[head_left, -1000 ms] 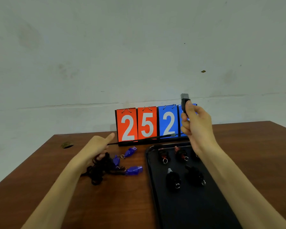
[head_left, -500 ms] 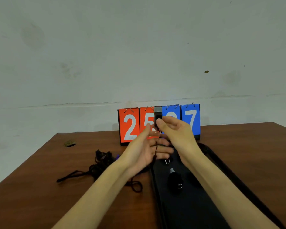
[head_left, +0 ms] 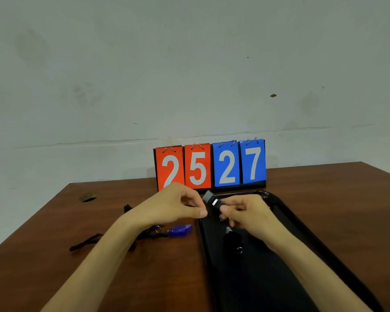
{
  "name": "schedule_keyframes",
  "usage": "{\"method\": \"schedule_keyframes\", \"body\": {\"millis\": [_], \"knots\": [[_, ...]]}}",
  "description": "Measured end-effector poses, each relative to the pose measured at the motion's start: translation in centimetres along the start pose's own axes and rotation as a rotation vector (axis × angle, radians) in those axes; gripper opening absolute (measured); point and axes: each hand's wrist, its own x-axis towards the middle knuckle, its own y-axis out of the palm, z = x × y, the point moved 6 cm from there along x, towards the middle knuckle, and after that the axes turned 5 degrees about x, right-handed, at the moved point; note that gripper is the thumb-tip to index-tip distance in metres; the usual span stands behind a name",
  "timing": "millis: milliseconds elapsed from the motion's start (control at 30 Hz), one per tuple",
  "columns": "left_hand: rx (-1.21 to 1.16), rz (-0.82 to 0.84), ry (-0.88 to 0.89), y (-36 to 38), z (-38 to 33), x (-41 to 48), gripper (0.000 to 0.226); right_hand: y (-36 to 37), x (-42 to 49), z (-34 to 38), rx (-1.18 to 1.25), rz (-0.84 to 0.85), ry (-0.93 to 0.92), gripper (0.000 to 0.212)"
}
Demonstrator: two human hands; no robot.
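Observation:
Both hands meet over the near-left end of the black tray (head_left: pixel 279 204). My right hand (head_left: pixel 248 213) pinches a black whistle (head_left: pixel 213 200) with a grey mouthpiece and a white band, tilted up to the left. My left hand (head_left: pixel 173 204) has its fingers curled, and its thumb and forefinger close on the whistle's left side. Another black whistle (head_left: pixel 232 242) with a metal ring lies in the tray below the hands. A blue whistle (head_left: pixel 180 229) lies on the table under my left wrist, tied to black lanyards (head_left: pixel 88 242).
A flip scoreboard (head_left: pixel 209 165) reading 25 in red and 27 in blue stands at the back of the brown wooden table (head_left: pixel 54 221), just behind the tray. A small cable hole (head_left: pixel 88 197) sits at the table's far left. A pale wall rises behind.
My right hand brought the black whistle down from in front of the scoreboard to just above the tray. My left hand left the lanyard pile and came across to meet it.

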Motion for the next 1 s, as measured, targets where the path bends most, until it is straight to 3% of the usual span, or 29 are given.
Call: {"method": "schedule_keyframes", "body": {"millis": [133,267,400,567,700,833,1000], "knots": [[0.009,-0.111,0.108,-0.5,-1.2,-0.1,0.01,1.6,-0.7,0.2,-0.171,0.106,-0.069,0.003],[-0.074,-0.188,0.066,-1.0,-0.2,0.2,0.01,1.8,-1.4,1.0,0.024,0.164,-0.14,0.005],[-0.268,-0.173,-0.082,0.1,1.3,0.3,0.013,0.5,-1.4,1.2,0.193,0.007,-0.175,0.007],[-0.414,-0.021,-0.043,2.5,0.3,0.4,0.027,-0.6,-1.6,1.0,0.356,-0.209,-0.197,0.011],[-0.256,-0.001,-0.021,4.1,-0.7,0.7,0.025,-1.6,-1.8,0.5,0.271,-0.389,-0.238,0.012],[0.069,-0.002,0.037,4.9,-1.7,0.4,0.02,-1.9,-2.1,0.3,-0.037,-0.52,-0.309,0.015],[0.322,-0.197,0.043,2.1,-2.4,-0.3,0.019,-1.1,-2.2,1.0,-0.415,-0.433,-0.511,0.021]]}}
